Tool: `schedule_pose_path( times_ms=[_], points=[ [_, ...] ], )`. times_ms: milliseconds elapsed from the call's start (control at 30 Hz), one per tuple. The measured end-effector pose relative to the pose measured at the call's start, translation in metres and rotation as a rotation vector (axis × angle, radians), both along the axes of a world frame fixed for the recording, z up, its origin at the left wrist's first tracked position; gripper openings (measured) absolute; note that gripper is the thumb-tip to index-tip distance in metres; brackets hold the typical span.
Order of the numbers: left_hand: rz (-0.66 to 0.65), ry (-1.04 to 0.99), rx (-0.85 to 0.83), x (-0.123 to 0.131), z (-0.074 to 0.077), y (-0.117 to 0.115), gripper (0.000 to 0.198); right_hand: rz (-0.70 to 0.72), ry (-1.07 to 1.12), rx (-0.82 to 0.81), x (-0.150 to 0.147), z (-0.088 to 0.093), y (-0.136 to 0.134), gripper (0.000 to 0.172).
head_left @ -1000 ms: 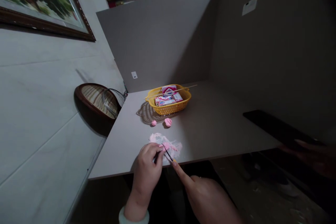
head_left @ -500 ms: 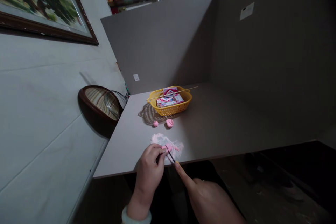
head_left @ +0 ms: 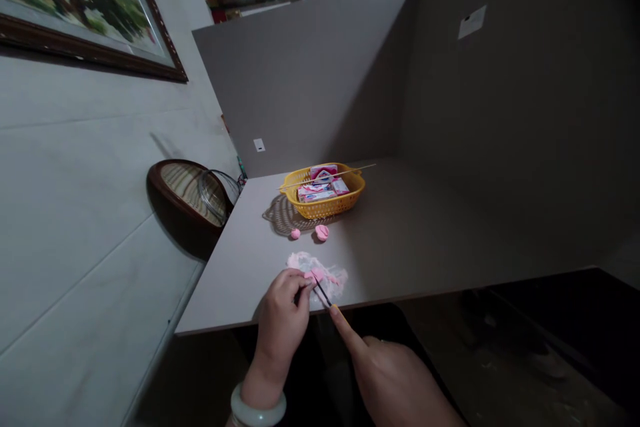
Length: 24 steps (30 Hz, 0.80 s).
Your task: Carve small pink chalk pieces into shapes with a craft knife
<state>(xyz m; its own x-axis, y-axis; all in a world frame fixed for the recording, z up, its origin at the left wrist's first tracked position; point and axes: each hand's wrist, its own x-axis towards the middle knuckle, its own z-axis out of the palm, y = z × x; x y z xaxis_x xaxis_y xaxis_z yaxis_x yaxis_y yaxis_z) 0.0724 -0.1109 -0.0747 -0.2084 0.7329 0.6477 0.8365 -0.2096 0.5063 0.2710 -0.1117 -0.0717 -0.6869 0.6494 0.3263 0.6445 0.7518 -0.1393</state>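
My left hand (head_left: 286, 307) is closed at the near table edge, its thumb and fingertips pinching a small pink piece (head_left: 317, 273) that looks like soap. In my right hand (head_left: 390, 373) is a thin dark-bladed knife (head_left: 324, 293) with a yellow handle, the index finger stretched along it. The blade's tip touches the pink piece. Pale pink shavings (head_left: 300, 259) lie scattered on the table under and around it. Farther back sit a small pink ball (head_left: 295, 233) and a larger carved pink lump (head_left: 322, 233).
A yellow basket (head_left: 325, 211) with several pink-and-white boxes stands farther back on the grey table (head_left: 230, 287), a thin stick (head_left: 360, 167) across its rim. Grey panels (head_left: 310, 80) enclose the back and right. A dark wooden round object (head_left: 187, 213) leans by the left wall.
The view has shifted slightly. The knife tip and both hands stay at the pink piece, with only a small movement of the blade.
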Motion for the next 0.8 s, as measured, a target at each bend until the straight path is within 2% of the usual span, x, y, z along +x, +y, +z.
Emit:
schedule_pose_path(
  times_ms=[100, 200, 267, 400, 500, 800],
  points=[
    [0.025, 0.012, -0.01, 0.0, 0.001, 0.001, 0.014, -0.017, -0.165, -0.123, -0.016, 0.017, 0.012, 0.078],
    [0.049, 0.014, 0.004, -0.001, 0.002, 0.003, 0.016, -0.005, -0.18, -0.151, -0.03, 0.029, 0.023, 0.075],
    [0.048, 0.019, 0.012, 0.0, 0.003, 0.003, 0.015, 0.003, -0.174, -0.141, -0.028, 0.027, 0.021, 0.076],
    [0.024, 0.037, 0.022, 0.0, 0.001, -0.001, 0.015, 0.01, -0.137, -0.063, -0.008, 0.01, 0.004, 0.084],
    [0.007, 0.067, 0.061, -0.001, 0.001, -0.003, 0.013, 0.029, -0.107, -0.036, 0.0, 0.001, -0.001, 0.083],
    [0.092, 0.109, 0.024, 0.003, 0.01, -0.005, 0.004, 0.061, -0.114, -0.163, -0.006, 0.006, 0.009, 0.08]
  ],
)
